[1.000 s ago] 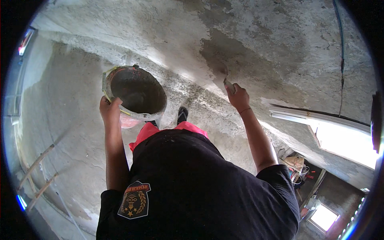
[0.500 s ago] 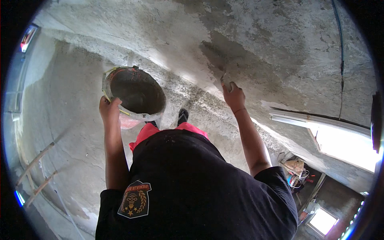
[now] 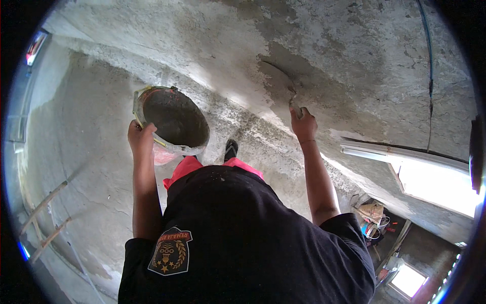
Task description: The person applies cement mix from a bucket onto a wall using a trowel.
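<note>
My left hand [image 3: 141,136] is closed on the near left rim of a bucket [image 3: 198,148], which is tilted so its mouth faces up toward me. Grey wet mortar [image 3: 174,119] lies inside it. Out to the right, my right hand [image 3: 304,124] is wrapped round the handle of a trowel [image 3: 281,81]. The trowel's blade lies against the wall [image 3: 223,55], over a dark damp patch of mortar [image 3: 298,66]. Its grey blade is hard to tell from the wall, apart from a dark curved edge.
A dark cable [image 3: 431,86] runs down the wall on the right. Below it is a bright window opening [image 3: 440,182]. Wooden poles [image 3: 48,200] stick out at the left. A pile of bags and buckets [image 3: 373,218] lies at lower right. My sandalled foot [image 3: 231,149] stands near the wall's base.
My right hand has shifted slightly right and nearer to me, and the trowel blade has turned, its curved edge now showing. The bucket has moved very little in my left hand.
</note>
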`<state>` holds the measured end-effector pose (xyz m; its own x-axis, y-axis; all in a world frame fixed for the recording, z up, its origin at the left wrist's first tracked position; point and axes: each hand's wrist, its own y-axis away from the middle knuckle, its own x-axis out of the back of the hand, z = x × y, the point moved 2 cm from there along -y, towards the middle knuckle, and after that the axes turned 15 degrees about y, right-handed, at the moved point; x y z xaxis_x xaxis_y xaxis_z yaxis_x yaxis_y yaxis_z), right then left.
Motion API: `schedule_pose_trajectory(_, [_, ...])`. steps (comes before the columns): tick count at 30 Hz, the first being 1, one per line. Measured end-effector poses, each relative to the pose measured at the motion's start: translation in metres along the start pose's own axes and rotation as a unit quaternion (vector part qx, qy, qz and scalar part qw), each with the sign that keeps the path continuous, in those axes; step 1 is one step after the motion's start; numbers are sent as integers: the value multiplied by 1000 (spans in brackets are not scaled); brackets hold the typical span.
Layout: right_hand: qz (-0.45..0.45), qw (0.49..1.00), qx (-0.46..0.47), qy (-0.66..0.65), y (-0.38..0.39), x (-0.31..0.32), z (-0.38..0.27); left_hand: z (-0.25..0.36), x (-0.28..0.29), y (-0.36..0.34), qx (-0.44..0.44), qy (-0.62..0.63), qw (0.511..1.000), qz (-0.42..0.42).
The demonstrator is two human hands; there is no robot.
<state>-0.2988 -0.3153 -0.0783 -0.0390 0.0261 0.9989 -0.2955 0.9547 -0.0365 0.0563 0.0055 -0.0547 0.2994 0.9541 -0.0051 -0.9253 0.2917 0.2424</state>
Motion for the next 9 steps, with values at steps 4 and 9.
schedule_pose_trajectory(4, [1,998,-16,-67,32,-6,4,0,2,-1,18,-5,1000,1])
schedule_pose_trajectory(9, [-26,999,-4,-23,23,-6,-7,3,1,-3,4,6,1000,-21])
